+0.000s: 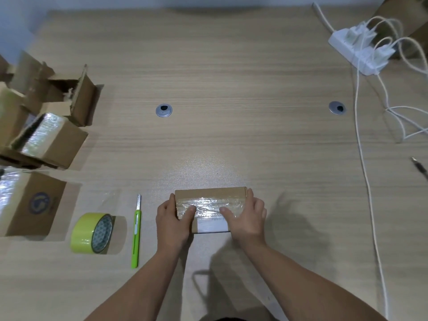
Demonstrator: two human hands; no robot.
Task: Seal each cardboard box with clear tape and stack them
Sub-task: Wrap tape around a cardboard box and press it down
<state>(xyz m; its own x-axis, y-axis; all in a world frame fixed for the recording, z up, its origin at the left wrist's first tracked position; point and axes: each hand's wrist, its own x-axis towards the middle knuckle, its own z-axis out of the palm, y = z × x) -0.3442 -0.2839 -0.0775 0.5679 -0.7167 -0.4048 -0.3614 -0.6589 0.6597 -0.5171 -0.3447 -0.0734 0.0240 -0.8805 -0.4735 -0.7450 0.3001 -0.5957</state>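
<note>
A flat brown cardboard box (209,198) is seen lying on the near middle of a light wood-grain table (231,89), directly in front of the person. It is gripped at its left end by the left hand (172,218) and at its right end by the right hand (246,217). Each hand is clamped on the box, with the fingers wrapped round the end and the thumb laid on the top face. A wrinkled strip of clear tape (208,205) is stretched lengthwise across the top, and both thumbs are pressed on it. A white label (212,225) is visible on the near part of the box between the hands. Just to the left, a green-handled utility knife (136,232) is laid on the table, and beside it a yellow-green roll of tape (91,232) is stood on its edge. Further left, a taller brown cardboard box with a blue round mark (34,205), a tape-topped brown cardboard box (53,142) and an open brown cardboard box (78,98) are gathered. A white power strip (359,52) with white cables is placed at the far right corner.
</note>
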